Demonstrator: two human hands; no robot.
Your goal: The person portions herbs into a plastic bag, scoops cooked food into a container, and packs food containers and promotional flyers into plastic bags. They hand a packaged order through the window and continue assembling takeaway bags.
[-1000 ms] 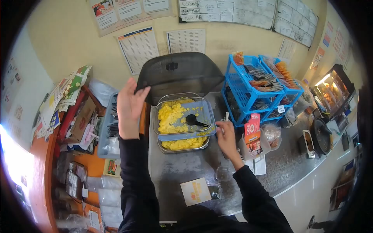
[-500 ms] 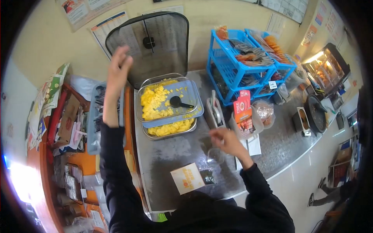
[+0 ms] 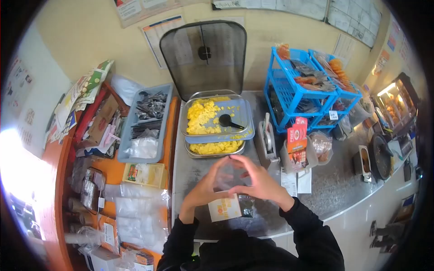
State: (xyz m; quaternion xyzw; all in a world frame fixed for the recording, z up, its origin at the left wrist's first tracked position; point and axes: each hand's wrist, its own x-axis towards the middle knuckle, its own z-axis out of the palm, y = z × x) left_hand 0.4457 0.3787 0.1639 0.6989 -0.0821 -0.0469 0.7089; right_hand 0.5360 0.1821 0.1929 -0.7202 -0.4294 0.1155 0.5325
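Over the metal counter's front part, my left hand (image 3: 203,186) and my right hand (image 3: 261,183) face each other, fingers curved and thumbs nearly meeting. Between them is a small clear plastic cup (image 3: 229,175), see-through and hard to make out. Just below the hands lies a white box with yellow print (image 3: 226,208), partly covered by them. A small dark packet (image 3: 247,207) sits to its right. Beyond my hands stand glass trays of yellow scrambled-egg-like food (image 3: 203,117). A black scoop (image 3: 227,121) rests in the upper tray.
A dark mesh cover (image 3: 203,67) leans on the wall. Blue racks (image 3: 296,97) of packets stand right, near a clear tub (image 3: 312,158) and a metal holder (image 3: 267,144). On the left, a grey-blue bin (image 3: 165,113) of wrapped cutlery sits beside clear bags (image 3: 135,217).
My left hand has come down from beside the mesh cover to meet my right hand. The clear cup has left the counter and is between both hands. The view has shifted left.
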